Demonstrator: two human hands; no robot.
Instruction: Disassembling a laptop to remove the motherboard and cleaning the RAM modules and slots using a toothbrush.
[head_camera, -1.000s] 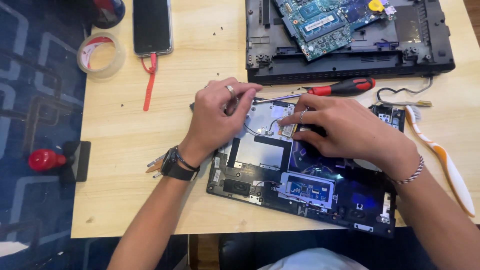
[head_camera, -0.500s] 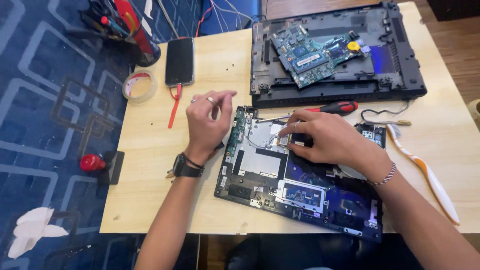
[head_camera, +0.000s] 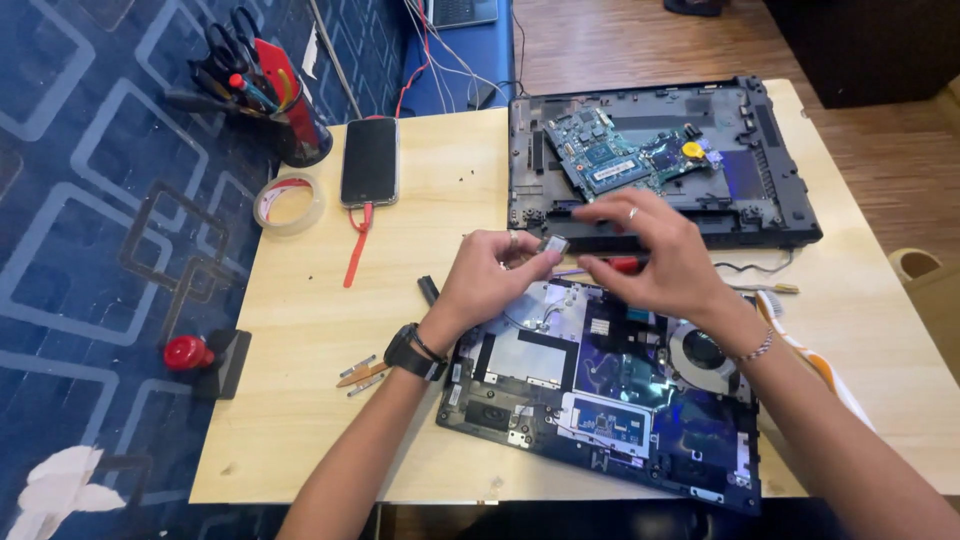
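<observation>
Hands: left hand (head_camera: 497, 272) pinches a small silvery part (head_camera: 553, 244) between its fingertips; right hand (head_camera: 655, 252) hovers just beside it, fingers spread and gripping nothing.
Small part: held in the air above the far edge of the opened laptop base (head_camera: 600, 395), clear of the tabletop (head_camera: 320, 400).
Laptop base: lies at the near edge of the tabletop, circuit boards and round fan (head_camera: 703, 350) bare.
Beyond the base: a second dark laptop shell (head_camera: 760, 190) carrying a loose green circuit board (head_camera: 625, 155); a red-handled screwdriver (head_camera: 622, 265) lies between the two, mostly hidden by the right hand.
Left of the base: short black stick (head_camera: 428, 290), small metal bits (head_camera: 362, 373), then phone (head_camera: 369, 160), tape roll (head_camera: 288, 203) and tool cup (head_camera: 290, 115) farther off.
Right of the base: white-and-orange brush (head_camera: 815, 365), partly covered by the right forearm.
</observation>
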